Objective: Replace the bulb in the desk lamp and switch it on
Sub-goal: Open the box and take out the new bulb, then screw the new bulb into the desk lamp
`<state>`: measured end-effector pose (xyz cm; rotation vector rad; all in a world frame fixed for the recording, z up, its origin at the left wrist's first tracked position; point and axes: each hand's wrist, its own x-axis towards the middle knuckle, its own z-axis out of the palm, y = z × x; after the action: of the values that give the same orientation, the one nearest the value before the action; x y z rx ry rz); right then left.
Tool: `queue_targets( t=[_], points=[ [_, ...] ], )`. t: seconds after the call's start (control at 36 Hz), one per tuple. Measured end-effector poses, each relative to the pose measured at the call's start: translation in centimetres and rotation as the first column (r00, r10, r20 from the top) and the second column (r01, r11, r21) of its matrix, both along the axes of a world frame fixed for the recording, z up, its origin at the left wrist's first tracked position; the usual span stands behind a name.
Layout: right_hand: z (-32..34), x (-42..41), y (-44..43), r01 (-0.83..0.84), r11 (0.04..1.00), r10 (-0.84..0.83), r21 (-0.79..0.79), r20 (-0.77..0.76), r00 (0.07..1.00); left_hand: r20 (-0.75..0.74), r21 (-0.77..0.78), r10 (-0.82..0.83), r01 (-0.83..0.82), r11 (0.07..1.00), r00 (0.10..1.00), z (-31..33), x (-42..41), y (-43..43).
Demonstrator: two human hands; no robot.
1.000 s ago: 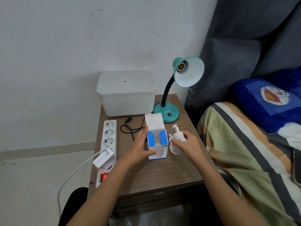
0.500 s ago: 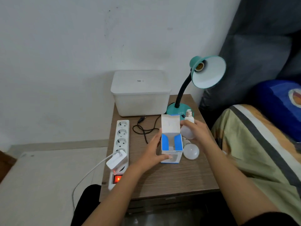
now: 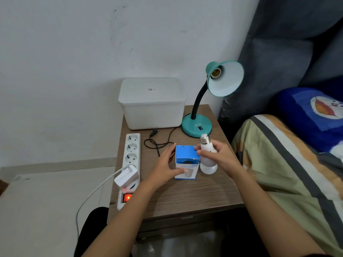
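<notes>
The teal desk lamp stands at the back right of the wooden bedside table. Its shade tilts up and the socket is bare. My right hand grips a white bulb by its neck, screw cap pointing up, just in front of the lamp base. A second white bulb lies on the table below it, partly hidden. My left hand holds the blue and white bulb box upright, its blue top flap folded down.
A white power strip lies along the table's left edge, its red switch lit and a white adapter plugged in. The lamp's black plug lies loose by a white lidded container. A bed with a striped blanket borders the right.
My right hand lifted a bulb off the table and now holds it by the box. The box's open top flap has been folded shut. My left hand stays on the box.
</notes>
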<state>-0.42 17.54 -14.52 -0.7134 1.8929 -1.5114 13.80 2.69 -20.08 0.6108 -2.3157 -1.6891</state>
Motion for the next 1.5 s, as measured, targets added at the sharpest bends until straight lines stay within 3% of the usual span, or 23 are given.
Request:
queue_targets(
  t=[0.22, 0.33, 0.72, 1.08, 1.19, 1.36, 1.5],
  points=[
    [-0.7, 0.7, 0.2, 0.005, 0.994, 0.020, 0.105, -0.231, 0.973, -0.082, -0.092, 0.014, -0.022, 0.996, 0.997, 0.4, 0.3, 0.7],
    [-1.0, 0.9, 0.2, 0.024, 0.995, 0.008, 0.101, -0.308, 0.951, -0.084, -0.044, 0.024, -0.028, 0.999, 0.996, 0.4, 0.3, 0.7],
    [-0.8, 2.0, 0.1, 0.058, 0.989, 0.010, 0.134, -0.458, 0.889, -0.130, -0.026, 0.169, -0.174, 0.984, 0.977, -0.4, -0.7, 1.6],
    [1.7, 1.3, 0.6, 0.118, 0.983, -0.045, 0.142, -0.436, 0.899, 0.049, -0.267, 0.088, -0.072, 0.961, 0.995, 2.8, -0.7, 1.7],
    [3.6, -0.5, 1.2, 0.158, 0.980, -0.104, 0.117, -0.375, 0.921, -0.020, -0.388, 0.064, -0.066, 0.919, 0.998, 5.4, -2.0, 0.9],
    [7.1, -4.2, 1.0, 0.243, 0.968, -0.215, 0.054, -0.314, 0.925, -0.165, -0.338, -0.069, 0.010, 0.941, 0.984, 11.9, -7.0, -0.5],
    [9.4, -7.7, -0.5, 0.320, 0.947, -0.291, 0.034, -0.330, 0.898, -0.196, -0.432, -0.157, 0.059, 0.900, 0.968, 15.7, -12.7, -2.1]
  ],
)
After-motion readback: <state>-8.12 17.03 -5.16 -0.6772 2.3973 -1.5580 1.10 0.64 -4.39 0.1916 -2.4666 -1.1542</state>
